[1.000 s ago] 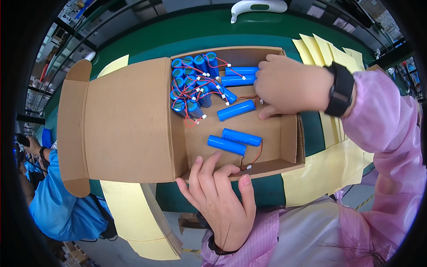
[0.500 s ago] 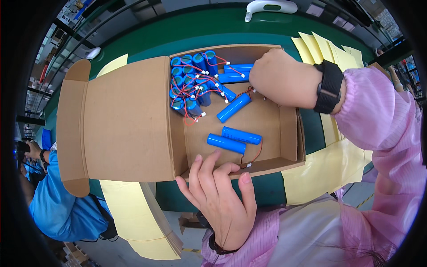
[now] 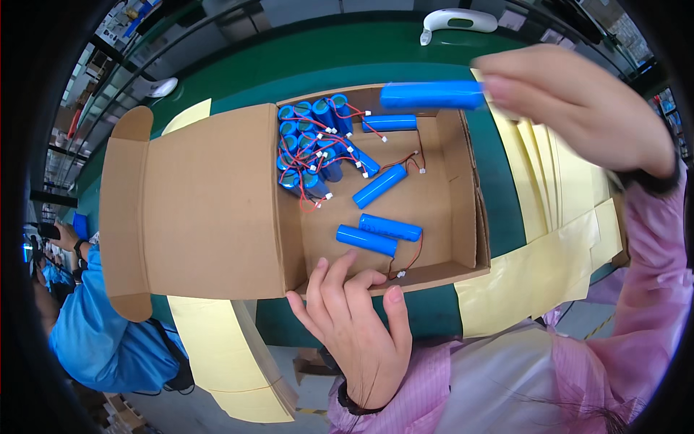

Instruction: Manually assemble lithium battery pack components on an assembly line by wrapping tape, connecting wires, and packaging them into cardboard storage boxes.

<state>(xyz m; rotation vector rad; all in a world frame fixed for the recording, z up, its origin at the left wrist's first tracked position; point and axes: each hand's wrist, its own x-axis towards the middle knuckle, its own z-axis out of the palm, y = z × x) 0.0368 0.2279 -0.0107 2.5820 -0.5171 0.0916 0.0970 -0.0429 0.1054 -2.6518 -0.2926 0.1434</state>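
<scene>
1. Your right hand (image 3: 578, 108) is motion-blurred, and its fingertips hide one end of the blue cell (image 3: 431, 95).
2. The box flap (image 3: 210, 202) covers part of the box interior.
3. Wire connectors in the cell pile (image 3: 311, 152) are too small to tell apart.

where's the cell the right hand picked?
Head view, upper right: the blue cell is pinched in the right hand, above the cardboard box's far right corner.

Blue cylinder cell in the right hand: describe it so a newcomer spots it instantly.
Start at the open brown cardboard box on the green table. Above its far right corner, the right hand pinches a blue cylindrical battery cell by one end. Unlike the other blue cells, it is lifted clear of the box and held level.
</scene>
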